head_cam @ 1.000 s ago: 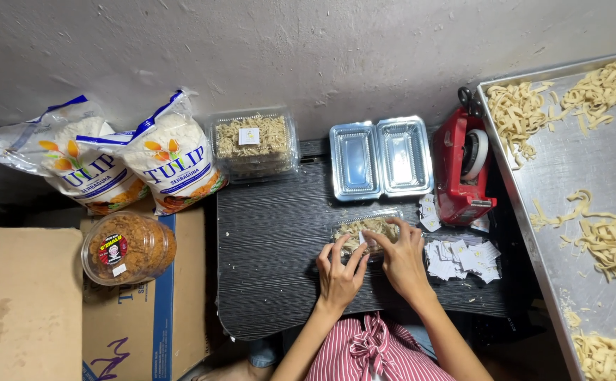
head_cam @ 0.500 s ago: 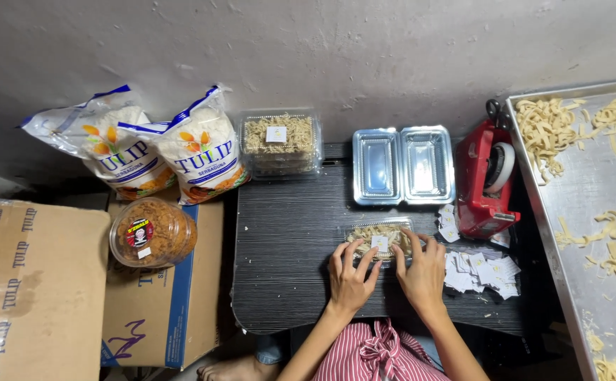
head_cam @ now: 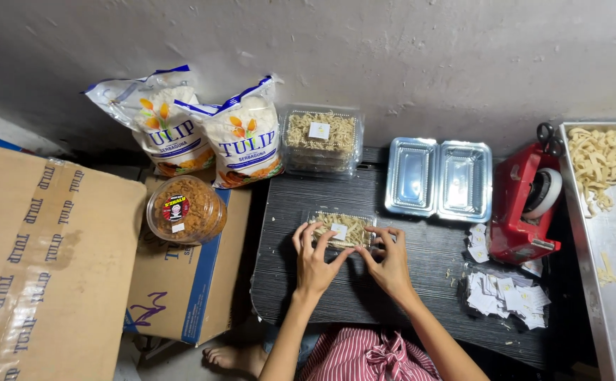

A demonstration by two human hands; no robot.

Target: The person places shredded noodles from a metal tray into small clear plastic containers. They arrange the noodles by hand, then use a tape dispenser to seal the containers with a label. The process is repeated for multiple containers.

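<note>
Two hands — left hand, right hand — press, seemingly shut, a filled clear container mid-desk; even pressure along edges suits.

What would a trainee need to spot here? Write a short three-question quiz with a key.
1. True or false: both hands rest on the filled clear container.
2. The open empty clamshell lies: A) on the cardboard box, B) on the dark table beyond the hands, C) in the metal tray.
3. What red item stands right of the table?

Key
1. True: left hand and right hand press on it.
2. B, on the dark table.
3. The tape dispenser, beside the metal tray.
</note>
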